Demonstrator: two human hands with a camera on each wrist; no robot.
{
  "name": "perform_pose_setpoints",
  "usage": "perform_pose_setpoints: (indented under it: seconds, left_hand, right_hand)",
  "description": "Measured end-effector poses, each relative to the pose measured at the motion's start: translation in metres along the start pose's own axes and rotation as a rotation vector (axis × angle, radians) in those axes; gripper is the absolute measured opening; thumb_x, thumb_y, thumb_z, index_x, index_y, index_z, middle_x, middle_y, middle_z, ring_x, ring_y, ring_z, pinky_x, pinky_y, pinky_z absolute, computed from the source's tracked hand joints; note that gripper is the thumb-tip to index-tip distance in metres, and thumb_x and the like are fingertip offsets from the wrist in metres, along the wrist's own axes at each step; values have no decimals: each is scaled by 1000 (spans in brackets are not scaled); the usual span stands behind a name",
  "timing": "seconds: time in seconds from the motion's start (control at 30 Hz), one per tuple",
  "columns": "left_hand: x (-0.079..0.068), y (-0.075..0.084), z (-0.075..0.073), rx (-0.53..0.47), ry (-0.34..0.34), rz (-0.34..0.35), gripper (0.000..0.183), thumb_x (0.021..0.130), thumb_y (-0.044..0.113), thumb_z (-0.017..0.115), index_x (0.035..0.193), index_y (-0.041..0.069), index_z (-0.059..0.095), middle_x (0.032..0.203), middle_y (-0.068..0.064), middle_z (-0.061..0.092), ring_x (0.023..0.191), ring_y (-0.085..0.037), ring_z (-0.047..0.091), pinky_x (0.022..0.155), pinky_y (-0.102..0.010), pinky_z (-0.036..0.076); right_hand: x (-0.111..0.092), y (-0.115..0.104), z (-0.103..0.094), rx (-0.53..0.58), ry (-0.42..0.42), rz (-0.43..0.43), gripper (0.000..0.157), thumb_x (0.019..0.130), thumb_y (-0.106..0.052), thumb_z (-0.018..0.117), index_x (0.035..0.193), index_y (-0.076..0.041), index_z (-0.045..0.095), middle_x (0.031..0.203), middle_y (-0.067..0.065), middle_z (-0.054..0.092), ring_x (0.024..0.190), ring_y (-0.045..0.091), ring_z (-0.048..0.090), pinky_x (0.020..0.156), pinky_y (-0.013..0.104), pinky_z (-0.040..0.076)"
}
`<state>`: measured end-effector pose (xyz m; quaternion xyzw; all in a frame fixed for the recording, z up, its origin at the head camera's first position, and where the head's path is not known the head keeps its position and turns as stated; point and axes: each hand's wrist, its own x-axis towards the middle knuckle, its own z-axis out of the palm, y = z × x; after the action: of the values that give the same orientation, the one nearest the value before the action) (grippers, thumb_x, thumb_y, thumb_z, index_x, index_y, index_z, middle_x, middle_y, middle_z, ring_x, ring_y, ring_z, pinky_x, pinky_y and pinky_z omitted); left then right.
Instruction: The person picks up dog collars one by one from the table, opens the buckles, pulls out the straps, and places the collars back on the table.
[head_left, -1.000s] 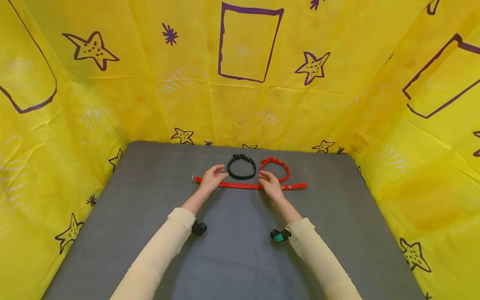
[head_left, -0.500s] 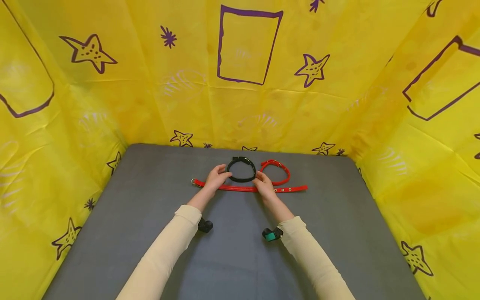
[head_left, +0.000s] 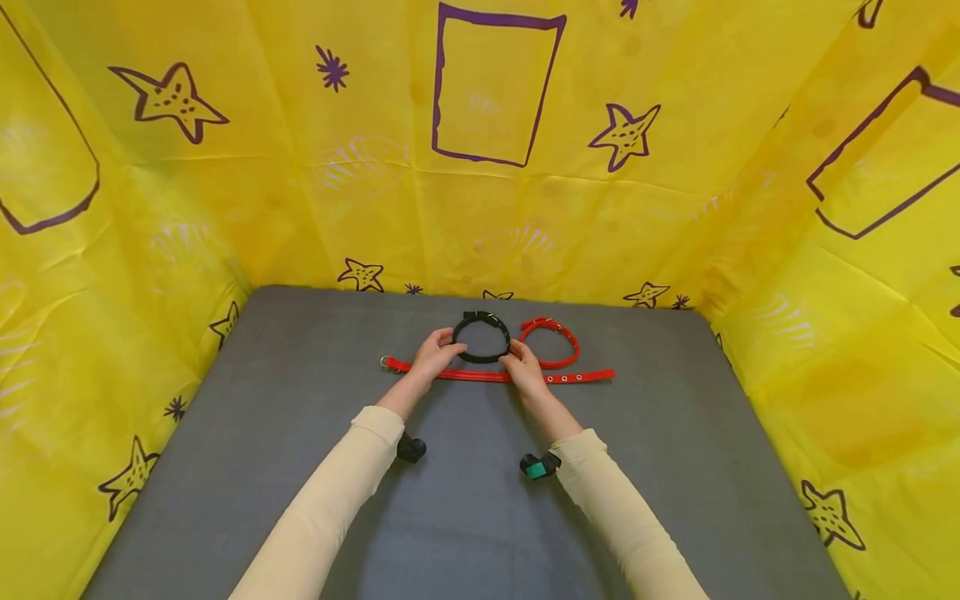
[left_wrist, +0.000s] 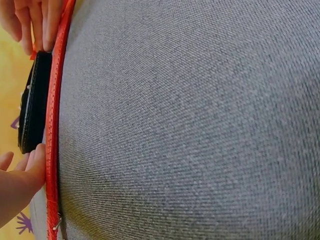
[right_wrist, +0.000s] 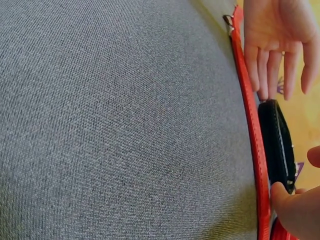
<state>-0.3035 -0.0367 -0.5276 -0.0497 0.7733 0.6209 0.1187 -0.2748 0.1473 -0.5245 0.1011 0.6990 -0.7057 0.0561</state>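
Note:
A black buckled collar (head_left: pixel 481 359) stands as a ring on the grey surface, between both hands. At its left side, my left hand (head_left: pixel 435 354) touches the band with extended fingers. My right hand (head_left: pixel 527 369) meets the opposite side, its fingertips right at the band. In the right wrist view, the left hand's fingers (right_wrist: pixel 262 70) point straight down to the black collar (right_wrist: pixel 272 140). The left wrist view has the right hand's fingers (left_wrist: pixel 37 25) straight at the other end. Just in front lies a straight red collar (head_left: pixel 472 377), partly hidden under the hands.
A second red collar (head_left: pixel 555 365), buckled into a ring, sits right of the black one. Yellow cloth walls (head_left: pixel 375 208) with purple drawings enclose the grey table (head_left: pixel 480 517) at the back and sides. Dark wrist cameras (head_left: pixel 411 448) hang below the sleeves.
Both hands have moved inward to the sides of the black collar, the right hand shifting left most. In the last half second the hands and collar shift only slightly.

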Motion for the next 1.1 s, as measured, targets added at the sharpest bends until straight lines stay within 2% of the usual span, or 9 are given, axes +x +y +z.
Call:
perform_pose_setpoints:
  seconds: [0.3, 0.53, 0.7, 0.93, 1.1]
  left_hand:
    - [1, 2, 1, -25, 16, 7, 57, 93, 20, 64, 144, 3, 43, 143, -19, 45, 131, -32, 42, 106, -46, 36]
    - [-5, 3, 4, -158, 45, -6, 50, 95, 10, 60, 141, -4, 44, 138, -23, 46, 120, -36, 53, 96, -43, 48]
    - [-5, 2, 5, -206, 77, -14, 45, 95, 7, 60, 138, -4, 48, 130, -22, 50, 114, -35, 56, 92, -41, 51]
    - [-6, 1, 4, -267, 113, -17, 45, 92, 6, 66, 134, -4, 52, 113, -16, 52, 93, -24, 61, 86, -37, 54]
    - [-7, -1, 3, -299, 121, -10, 46, 88, 5, 71, 130, -4, 55, 106, -15, 53, 83, -23, 64, 83, -36, 55]
  right_hand:
    - [3, 1, 4, -27, 64, -9, 54, 93, 2, 52, 143, 9, 36, 147, 28, 36, 134, 36, 36, 110, 45, 30]
    - [2, 4, 5, 72, 86, 30, 51, 93, 3, 55, 141, 10, 39, 142, 28, 40, 126, 35, 43, 105, 44, 38]
    - [2, 6, 4, 121, 93, 42, 51, 93, 3, 56, 140, 10, 39, 141, 28, 40, 123, 33, 45, 105, 45, 39]
    - [2, 7, 6, 180, 141, 36, 47, 90, 6, 60, 135, 11, 46, 127, 26, 47, 91, 17, 57, 91, 35, 52]
    - [2, 7, 5, 183, 140, 33, 47, 89, 8, 61, 133, 11, 48, 124, 25, 48, 84, 14, 58, 85, 32, 54]
